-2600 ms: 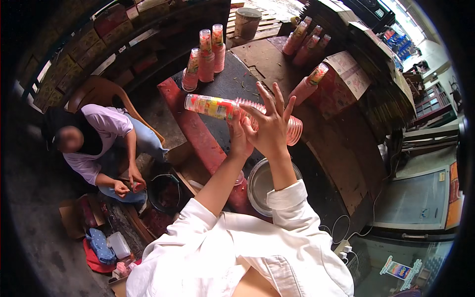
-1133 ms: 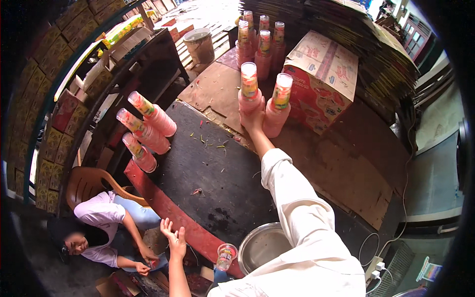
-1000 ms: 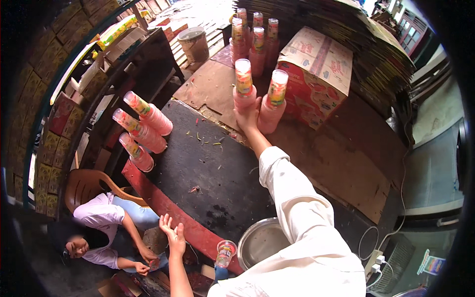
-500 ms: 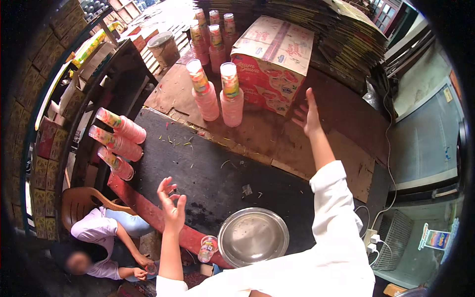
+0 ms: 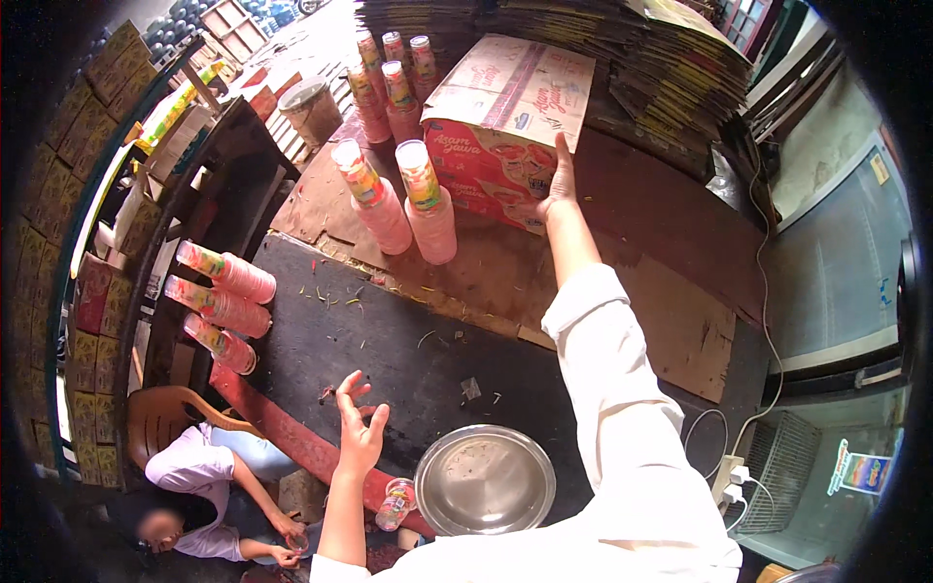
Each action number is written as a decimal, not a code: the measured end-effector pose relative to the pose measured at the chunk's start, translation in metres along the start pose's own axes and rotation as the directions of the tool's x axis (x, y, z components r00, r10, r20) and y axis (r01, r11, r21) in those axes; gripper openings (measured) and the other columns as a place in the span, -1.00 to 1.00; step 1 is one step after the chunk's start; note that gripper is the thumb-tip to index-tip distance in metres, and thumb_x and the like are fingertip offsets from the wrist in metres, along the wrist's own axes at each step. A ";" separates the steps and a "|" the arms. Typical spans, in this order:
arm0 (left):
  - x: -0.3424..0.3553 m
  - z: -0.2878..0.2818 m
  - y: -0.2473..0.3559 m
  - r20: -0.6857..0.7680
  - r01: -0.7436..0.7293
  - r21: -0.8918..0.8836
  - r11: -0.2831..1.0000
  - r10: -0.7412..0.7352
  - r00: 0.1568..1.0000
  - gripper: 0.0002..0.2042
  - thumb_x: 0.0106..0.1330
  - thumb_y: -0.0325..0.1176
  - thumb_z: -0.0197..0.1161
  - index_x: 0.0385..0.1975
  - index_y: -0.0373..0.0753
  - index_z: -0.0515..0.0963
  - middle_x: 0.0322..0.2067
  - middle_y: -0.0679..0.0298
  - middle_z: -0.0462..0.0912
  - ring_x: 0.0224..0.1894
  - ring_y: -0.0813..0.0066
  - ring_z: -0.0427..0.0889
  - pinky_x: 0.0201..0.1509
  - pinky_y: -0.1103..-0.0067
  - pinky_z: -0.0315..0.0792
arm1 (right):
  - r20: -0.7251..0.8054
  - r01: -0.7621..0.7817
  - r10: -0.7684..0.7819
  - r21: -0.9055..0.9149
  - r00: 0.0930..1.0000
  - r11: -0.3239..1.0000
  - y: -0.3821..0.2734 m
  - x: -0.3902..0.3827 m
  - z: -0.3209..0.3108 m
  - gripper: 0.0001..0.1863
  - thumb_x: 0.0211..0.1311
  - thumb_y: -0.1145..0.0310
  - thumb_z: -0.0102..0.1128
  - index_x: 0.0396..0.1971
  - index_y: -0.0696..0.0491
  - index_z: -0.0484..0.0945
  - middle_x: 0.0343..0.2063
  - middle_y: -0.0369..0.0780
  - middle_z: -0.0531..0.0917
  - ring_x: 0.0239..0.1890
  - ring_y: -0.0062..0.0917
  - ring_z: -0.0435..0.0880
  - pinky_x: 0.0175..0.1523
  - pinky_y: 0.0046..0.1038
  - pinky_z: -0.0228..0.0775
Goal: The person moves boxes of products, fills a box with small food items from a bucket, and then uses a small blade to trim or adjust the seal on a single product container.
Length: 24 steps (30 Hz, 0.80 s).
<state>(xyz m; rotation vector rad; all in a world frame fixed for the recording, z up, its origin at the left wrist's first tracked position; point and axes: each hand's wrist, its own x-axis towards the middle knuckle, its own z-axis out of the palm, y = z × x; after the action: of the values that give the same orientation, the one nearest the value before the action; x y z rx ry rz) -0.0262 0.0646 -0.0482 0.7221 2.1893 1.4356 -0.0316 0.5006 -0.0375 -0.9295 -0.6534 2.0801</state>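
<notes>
Now the right hand (image 5: 560, 183) is being placed at the right-hand edge of the red box (image 5: 491, 165), fingers stretched upward and thumb spread; whether the palm is being pressed to the cardboard cannot be told. Half a second ago it was being held out clear of that edge, and about a second ago it was being kept around one of the two near stacks (image 5: 428, 209) of cups. By this shift, the near stacks are being left standing unheld just in front of the box, which seems to be getting the attention instead. The box is being carried by the far part of the surface (image 5: 505, 350), with the rear stacks (image 5: 398, 102) being seen beyond it to the left. Well apart from the right hand, the left hand (image 5: 362, 432) is being held raised over the near side, fingers loosely curled and nothing being gripped. Close below it, a cup (image 5: 396, 503) is being seen just beside the metal basin (image 5: 485, 479). Three more stacks (image 5: 219, 304) are being borne at the left, and by the seated co-worker (image 5: 185, 462) something small is being handled, too indistinct to name.
</notes>
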 end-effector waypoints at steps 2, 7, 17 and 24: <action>0.002 0.013 0.004 0.028 -0.023 -0.023 0.999 0.023 0.999 -0.41 0.06 -0.23 0.15 0.07 -0.21 0.06 0.04 0.20 0.11 0.01 0.35 0.24 -0.13 0.52 0.30 | -0.169 0.202 -0.196 0.024 0.966 0.979 -0.012 0.031 -0.015 0.06 -0.54 -0.12 0.35 0.07 0.09 0.11 0.02 -0.09 0.24 0.04 -0.23 0.21 0.01 0.04 0.08; 0.001 0.009 0.008 0.021 -0.022 0.045 0.999 0.021 1.000 -0.42 0.06 -0.24 0.16 0.07 -0.22 0.07 0.04 0.19 0.11 -0.01 0.36 0.26 -0.14 0.53 0.31 | -0.417 0.288 -0.233 0.073 0.879 0.955 0.003 0.012 0.010 -0.03 -0.61 0.15 0.40 -0.02 0.24 0.20 -0.11 -0.07 0.37 -0.10 -0.33 0.38 0.00 -0.32 0.27; 0.004 0.019 0.014 0.164 0.024 -0.078 0.997 -0.011 0.986 -0.42 0.06 -0.22 0.16 0.06 -0.20 0.08 0.03 0.20 0.13 -0.01 0.38 0.26 -0.13 0.54 0.30 | -0.426 0.284 -0.210 0.118 0.880 0.952 -0.019 0.010 -0.024 -0.12 -0.66 0.14 0.42 -0.18 0.28 0.27 -0.23 -0.11 0.40 -0.22 -0.40 0.41 -0.09 -0.33 0.31; 0.043 0.064 0.032 0.289 -0.004 -0.250 0.968 0.078 0.954 -0.52 0.20 -0.16 -0.02 0.07 -0.18 0.06 0.07 0.24 0.14 0.02 0.42 0.24 -0.10 0.56 0.28 | -0.259 0.194 -0.147 0.165 0.955 0.967 -0.038 -0.050 -0.066 -0.36 -0.42 0.12 0.35 -0.24 0.12 0.37 -0.33 -0.20 0.46 -0.33 -0.41 0.47 -0.28 -0.31 0.37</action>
<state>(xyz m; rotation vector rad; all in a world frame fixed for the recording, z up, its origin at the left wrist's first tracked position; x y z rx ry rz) -0.0150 0.1478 -0.0460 0.8366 1.7414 1.4790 0.0587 0.4929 -0.0312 -0.9646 -0.3846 1.8016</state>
